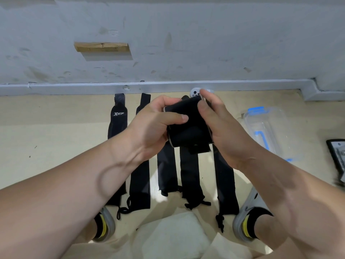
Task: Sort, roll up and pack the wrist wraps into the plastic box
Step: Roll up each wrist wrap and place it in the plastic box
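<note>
A black rolled wrist wrap (188, 128) is held in the air between both hands, above the floor. My left hand (155, 124) grips its left side with the thumb across the front. My right hand (218, 126) presses on its right side and top. Several black wrist wraps lie flat in a row on the floor below, among them a wrap with a white logo (118, 120) at the far left and a long wrap (225, 184) at the right. The clear plastic box (268, 131) with blue clips lies to the right.
A grey wall with a skirting ledge (168, 86) runs across the back. A white device (195, 93) sits by the ledge behind my hands. A dark object (337, 156) lies at the right edge. My two shoes (250, 217) rest near the wraps' lower ends.
</note>
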